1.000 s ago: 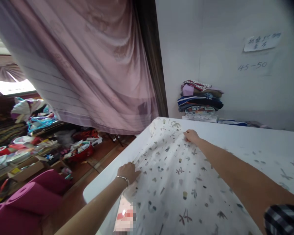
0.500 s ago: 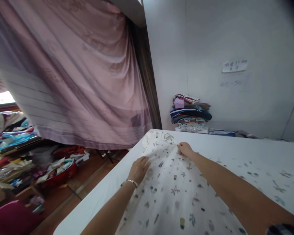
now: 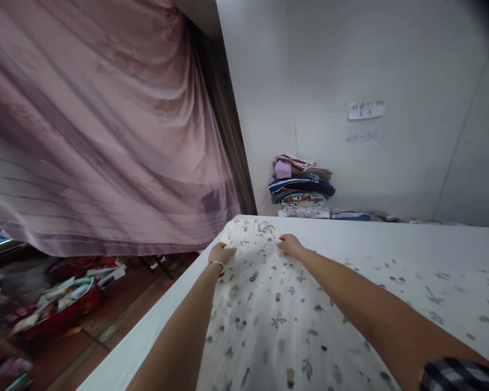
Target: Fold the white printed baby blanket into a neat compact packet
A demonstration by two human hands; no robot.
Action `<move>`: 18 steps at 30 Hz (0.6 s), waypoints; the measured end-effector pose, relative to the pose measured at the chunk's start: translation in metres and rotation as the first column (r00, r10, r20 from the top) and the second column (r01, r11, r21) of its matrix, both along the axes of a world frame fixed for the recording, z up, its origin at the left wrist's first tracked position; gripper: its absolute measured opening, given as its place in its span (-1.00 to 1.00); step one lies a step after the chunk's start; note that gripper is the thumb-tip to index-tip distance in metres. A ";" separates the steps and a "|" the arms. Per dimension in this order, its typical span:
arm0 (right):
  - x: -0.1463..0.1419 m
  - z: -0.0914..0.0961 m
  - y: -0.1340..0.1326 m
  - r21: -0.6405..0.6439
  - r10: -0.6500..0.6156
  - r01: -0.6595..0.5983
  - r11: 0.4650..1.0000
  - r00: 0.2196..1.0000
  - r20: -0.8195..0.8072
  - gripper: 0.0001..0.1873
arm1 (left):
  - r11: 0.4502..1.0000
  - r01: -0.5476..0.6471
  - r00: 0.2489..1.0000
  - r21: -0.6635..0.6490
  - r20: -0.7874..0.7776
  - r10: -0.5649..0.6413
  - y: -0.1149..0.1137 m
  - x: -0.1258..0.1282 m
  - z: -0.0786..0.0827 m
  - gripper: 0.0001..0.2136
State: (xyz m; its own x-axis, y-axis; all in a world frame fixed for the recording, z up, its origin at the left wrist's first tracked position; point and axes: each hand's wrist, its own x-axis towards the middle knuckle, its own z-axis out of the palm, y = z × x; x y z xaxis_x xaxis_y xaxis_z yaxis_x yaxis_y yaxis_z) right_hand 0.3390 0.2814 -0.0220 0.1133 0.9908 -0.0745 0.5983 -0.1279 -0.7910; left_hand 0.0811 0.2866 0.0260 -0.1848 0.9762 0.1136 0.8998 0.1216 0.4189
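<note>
A white garment (image 3: 264, 315) printed with small plants and figures lies lengthwise on the white table, with what look like thin straps at its far end. My left hand (image 3: 220, 256), a bracelet on its wrist, pinches the left edge of the garment near that end. Across from it, my right hand (image 3: 291, 245) is closed on the right edge, thumb and fingers together on the cloth. Between the two hands the cloth is spread fairly flat, with slight creases. Its near end runs out of view at the bottom.
More cloth with a similar print (image 3: 436, 296) lies on the table (image 3: 318, 231) to the right. Folded fabrics (image 3: 301, 187) are stacked by the wall. A pink curtain (image 3: 118, 136) hangs at left, above a red basin (image 3: 71, 309) of cloth pieces on the floor.
My left hand has moved forward along the garment and now grips its left edge near the far end. My right hand stays on the right edge. The view has turned slightly right.
</note>
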 end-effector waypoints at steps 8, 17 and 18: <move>-0.011 -0.006 0.000 0.085 -0.065 0.064 0.994 0.998 0.006 -0.71 | 0.989 -0.095 0.995 0.112 0.007 0.095 0.000 0.007 0.008 -0.66; -0.005 -0.034 -0.075 0.429 0.162 -0.271 0.862 0.948 0.273 -0.51 | 0.717 0.623 0.753 0.312 -0.488 -0.442 -0.058 0.074 -0.023 -0.51; 0.000 -0.038 -0.089 0.427 0.194 -0.336 0.840 0.919 0.342 -0.53 | 0.681 0.686 0.691 0.257 -0.526 -0.497 -0.065 0.083 -0.031 -0.50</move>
State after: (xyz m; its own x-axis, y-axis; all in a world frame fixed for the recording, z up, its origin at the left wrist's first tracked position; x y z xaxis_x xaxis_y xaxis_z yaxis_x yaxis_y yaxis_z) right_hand 0.3387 0.1928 -0.0599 -0.2134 0.8916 0.3994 0.7547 0.4101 -0.5121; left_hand 0.1641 0.2215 -0.0047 0.5678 0.6959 0.4397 0.8013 -0.5895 -0.1019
